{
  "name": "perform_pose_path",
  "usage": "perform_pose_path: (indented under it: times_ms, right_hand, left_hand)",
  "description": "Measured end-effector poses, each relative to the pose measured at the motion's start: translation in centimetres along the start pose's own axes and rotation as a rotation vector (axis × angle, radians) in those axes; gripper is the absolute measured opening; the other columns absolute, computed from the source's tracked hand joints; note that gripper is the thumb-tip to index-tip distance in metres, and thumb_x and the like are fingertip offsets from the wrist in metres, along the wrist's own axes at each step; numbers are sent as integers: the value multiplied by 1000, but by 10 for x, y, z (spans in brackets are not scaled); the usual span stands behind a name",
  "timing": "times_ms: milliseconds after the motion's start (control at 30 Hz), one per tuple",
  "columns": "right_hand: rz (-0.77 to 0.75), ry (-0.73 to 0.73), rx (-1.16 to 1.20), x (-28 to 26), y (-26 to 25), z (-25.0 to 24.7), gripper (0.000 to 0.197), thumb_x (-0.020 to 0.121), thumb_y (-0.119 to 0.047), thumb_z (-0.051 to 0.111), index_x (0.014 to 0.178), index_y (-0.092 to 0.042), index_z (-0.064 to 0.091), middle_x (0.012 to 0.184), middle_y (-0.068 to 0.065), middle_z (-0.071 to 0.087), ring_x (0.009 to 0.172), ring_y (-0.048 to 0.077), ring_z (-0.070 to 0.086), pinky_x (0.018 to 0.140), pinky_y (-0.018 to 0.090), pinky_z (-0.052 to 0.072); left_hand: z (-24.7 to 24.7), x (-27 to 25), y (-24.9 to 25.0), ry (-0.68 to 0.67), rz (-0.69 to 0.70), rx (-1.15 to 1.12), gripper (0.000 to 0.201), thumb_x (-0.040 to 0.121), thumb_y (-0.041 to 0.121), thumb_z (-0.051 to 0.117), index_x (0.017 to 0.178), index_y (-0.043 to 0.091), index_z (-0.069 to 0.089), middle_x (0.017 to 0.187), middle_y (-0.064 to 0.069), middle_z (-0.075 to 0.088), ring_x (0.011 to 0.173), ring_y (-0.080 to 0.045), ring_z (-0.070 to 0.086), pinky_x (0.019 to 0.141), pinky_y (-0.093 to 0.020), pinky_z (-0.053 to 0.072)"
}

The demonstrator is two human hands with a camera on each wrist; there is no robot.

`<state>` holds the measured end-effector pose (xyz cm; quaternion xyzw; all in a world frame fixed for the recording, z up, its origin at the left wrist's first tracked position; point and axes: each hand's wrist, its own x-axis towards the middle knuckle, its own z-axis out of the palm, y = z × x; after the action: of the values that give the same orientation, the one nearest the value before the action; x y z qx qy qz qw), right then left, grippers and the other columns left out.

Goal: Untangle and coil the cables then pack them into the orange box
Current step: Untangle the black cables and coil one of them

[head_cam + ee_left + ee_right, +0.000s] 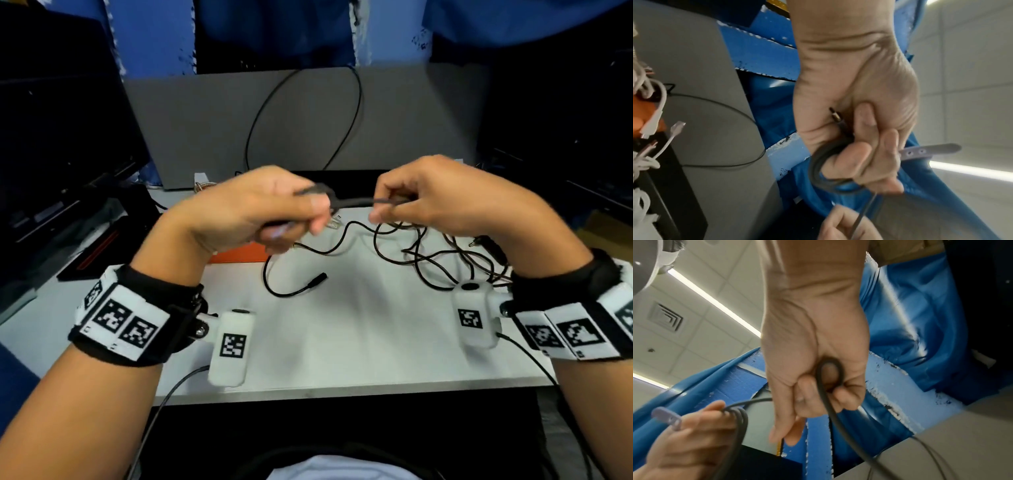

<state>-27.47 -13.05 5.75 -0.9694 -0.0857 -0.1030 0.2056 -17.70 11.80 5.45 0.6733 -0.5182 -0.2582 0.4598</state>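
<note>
Both hands are raised over the white table [342,342]. My left hand [274,212] grips a small coil of black cable [818,168], wound in a few loops round its fingers, with a gold-tipped plug [835,116] against the palm. A pale purple strap [931,150] sticks out behind those fingers. My right hand [411,202] pinches the same black cable [828,395] a short way to the right, and a taut stretch [352,202] runs between the hands. A tangle of black cables [428,253] lies on the table under the right hand. The orange box [239,255] is mostly hidden beneath the left hand.
A grey panel [308,130] with a looping black wire [301,113] stands behind the table. Dark monitors [51,154] flank both sides. White cables [651,123] lie by the orange box [641,113] in the left wrist view. A loose black plug [317,279] rests mid-table.
</note>
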Motion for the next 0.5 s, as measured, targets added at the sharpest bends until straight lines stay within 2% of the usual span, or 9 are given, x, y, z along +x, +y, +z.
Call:
perform_pose_path:
  times_ms: [100,167,233,300,367,400,433,467,500]
  right_hand:
    - [44,173,-47,2,19,-10,34,94,-54,65,75,-25,68,56,-1,46,48,8,37,51,30,32]
    - [72,312,-12,6,36,-14,40,98,-52,61,76,-19,67,55,-3,48,47,7,38,52,30,33]
    - [122,431,25,9,56,-18,46,103,-51,53,77,-15,65,59,-4,50,52,9,43,55,32,35]
    - [196,467,-7,6,74,-22,48,105,-53,47,80,-16,65,64,-2,54,62,22,50,61,35,37]
    - [278,406,-79,5,86,-23,39,102,-54,53,91,-19,65,74,-2,61,74,26,58,68,35,41]
    - [332,332,-111,5,87,-22,33,97,-55,60,103,-22,64,85,-1,65,84,25,62,75,36,45]
    - [379,227,-149,4,84,-21,44,90,-57,68,121,-27,59,103,3,67,99,26,63,86,39,48]
    - [392,122,-187,4,81,-19,69,83,-60,73,141,-34,47,128,7,63,120,28,58,102,44,46]
    - [369,65,-204,5,77,-16,91,79,-64,74,154,-42,28,150,8,48,140,30,45,115,48,37]
  left_hand:
    - [-11,-2,2,198,210,-299,25,99,26,54,77,15,61,45,10,38,35,-4,31,43,-21,37]
    - [-26,-6,5,252,346,-526,27,100,28,46,79,19,59,45,12,40,33,-1,28,43,-18,37]
    - [-44,-13,8,270,436,-669,30,104,27,38,83,18,57,45,9,43,32,-5,28,45,-17,34]
    - [-55,-18,7,335,409,-674,34,108,26,32,85,18,55,45,9,43,32,-5,30,47,-18,33]
    - [-52,-14,3,445,305,-610,35,110,27,29,84,19,52,45,9,41,31,-5,31,48,-18,35]
    - [-47,-9,1,498,251,-571,34,110,27,30,84,19,51,45,10,39,32,-5,30,50,-18,37]
    - [-40,-3,-1,549,201,-532,33,110,26,32,84,18,51,46,10,38,33,-4,31,52,-20,40]
    - [-31,5,-3,591,159,-495,32,109,25,34,84,16,52,47,9,39,35,-7,34,55,-21,43]
    - [-22,13,-5,615,125,-465,31,109,23,36,85,14,52,49,7,42,38,-10,38,57,-24,46]
